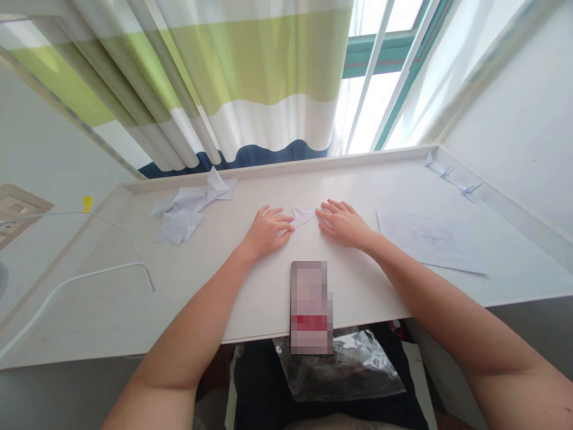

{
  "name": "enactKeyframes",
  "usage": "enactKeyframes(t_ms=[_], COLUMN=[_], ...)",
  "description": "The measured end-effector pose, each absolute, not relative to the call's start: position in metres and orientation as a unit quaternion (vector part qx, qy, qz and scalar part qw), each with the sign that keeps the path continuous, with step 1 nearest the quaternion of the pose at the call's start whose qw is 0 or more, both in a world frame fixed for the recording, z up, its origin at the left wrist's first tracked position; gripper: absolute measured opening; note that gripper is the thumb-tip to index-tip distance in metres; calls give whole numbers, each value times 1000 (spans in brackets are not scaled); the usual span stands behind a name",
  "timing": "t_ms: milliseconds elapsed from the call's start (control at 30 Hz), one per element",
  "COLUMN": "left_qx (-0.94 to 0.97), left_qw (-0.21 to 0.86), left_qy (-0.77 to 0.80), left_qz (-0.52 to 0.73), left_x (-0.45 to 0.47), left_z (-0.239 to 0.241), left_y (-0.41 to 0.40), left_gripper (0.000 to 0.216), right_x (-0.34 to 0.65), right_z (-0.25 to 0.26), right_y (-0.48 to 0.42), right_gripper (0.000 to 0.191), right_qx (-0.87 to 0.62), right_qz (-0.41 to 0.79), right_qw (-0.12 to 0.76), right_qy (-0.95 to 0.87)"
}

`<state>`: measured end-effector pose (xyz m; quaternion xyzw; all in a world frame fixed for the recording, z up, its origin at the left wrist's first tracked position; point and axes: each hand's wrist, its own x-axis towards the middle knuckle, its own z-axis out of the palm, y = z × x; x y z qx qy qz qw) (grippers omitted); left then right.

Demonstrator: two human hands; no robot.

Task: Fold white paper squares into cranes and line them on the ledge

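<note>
A small folded white paper piece [302, 215] lies on the white desk [250, 280] between my two hands. My left hand [267, 230] rests palm down with fingers stretched flat, its fingertips touching the paper's left edge. My right hand [342, 223] also lies flat with fingers spread, its fingertips pressing the paper's right edge. Neither hand is wrapped round anything.
A heap of folded white papers [190, 206] lies at the back left. A printed sheet [427, 240] lies to the right. Small paper figures [452, 176] line the right ledge. A phone [311, 307] sits at the front edge. A white cable [85, 276] runs at the left.
</note>
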<state>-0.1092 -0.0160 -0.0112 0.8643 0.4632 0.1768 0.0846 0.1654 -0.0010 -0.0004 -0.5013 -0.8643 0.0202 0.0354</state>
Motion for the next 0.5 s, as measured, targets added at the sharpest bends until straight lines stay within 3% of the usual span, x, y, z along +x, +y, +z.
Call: enactKeyframes(t_ms=[167, 333, 433, 500], left_qx=[868, 872, 866, 854], left_qw=[86, 85, 84, 87], left_qy=[449, 439, 444, 457], left_qz=[191, 200, 213, 233], left_x=[-112, -114, -113, -113], left_z=[-12, -15, -14, -14], left_y=[-15, -15, -15, -15], left_gripper=[20, 20, 9, 21], right_x=[146, 132, 133, 136], right_z=[16, -4, -18, -22], right_y=[13, 16, 17, 18], right_gripper=[39, 46, 49, 49], right_qx=[-506, -497, -448, -437], right_qz=[25, 33, 60, 73], right_qw=[13, 151, 181, 190], right_qy=[-862, -854, -873, -876])
